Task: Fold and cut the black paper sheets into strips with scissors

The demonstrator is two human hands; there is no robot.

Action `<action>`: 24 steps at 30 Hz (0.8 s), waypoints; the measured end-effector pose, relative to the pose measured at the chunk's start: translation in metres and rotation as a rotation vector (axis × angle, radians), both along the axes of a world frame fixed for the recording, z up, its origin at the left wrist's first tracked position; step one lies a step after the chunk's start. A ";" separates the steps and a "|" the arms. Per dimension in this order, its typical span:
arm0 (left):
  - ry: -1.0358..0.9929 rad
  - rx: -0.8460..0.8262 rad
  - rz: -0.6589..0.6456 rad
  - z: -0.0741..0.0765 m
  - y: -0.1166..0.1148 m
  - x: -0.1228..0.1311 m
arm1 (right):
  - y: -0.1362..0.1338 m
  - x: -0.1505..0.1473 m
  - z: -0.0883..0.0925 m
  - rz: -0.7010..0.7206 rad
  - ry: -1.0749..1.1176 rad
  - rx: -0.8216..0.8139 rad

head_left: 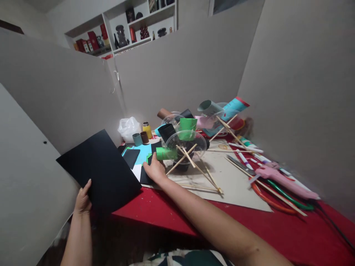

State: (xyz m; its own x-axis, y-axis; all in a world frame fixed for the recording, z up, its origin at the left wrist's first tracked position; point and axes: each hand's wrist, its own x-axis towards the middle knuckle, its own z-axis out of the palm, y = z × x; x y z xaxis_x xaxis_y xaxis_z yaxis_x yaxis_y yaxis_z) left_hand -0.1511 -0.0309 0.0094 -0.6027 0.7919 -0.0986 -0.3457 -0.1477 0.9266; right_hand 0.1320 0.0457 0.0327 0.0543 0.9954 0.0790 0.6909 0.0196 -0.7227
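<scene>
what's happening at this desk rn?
A person sits at a red table cluttered with craft supplies. The left hand holds a black sheet by its lower edge, lifted off the table's left side. The right hand reaches forward and rests on smaller black paper pieces, beside a green roll fixed to a wooden stick frame with clear plastic domes. A pink glue gun, scissors and markers lie to the right.

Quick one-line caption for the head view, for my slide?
Left hand holds a black sheet while right hand reaches a green tube on the cluttered red table.
</scene>
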 end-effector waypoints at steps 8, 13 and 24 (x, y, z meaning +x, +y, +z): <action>-0.037 -0.037 -0.038 -0.002 0.006 -0.007 | 0.012 -0.002 -0.010 0.017 -0.013 0.016; -0.053 -0.064 -0.075 -0.006 0.006 -0.008 | 0.013 -0.004 -0.012 0.020 -0.016 0.056; -0.031 -0.092 -0.028 -0.006 0.006 -0.004 | 0.021 0.001 -0.015 -0.052 -0.015 0.019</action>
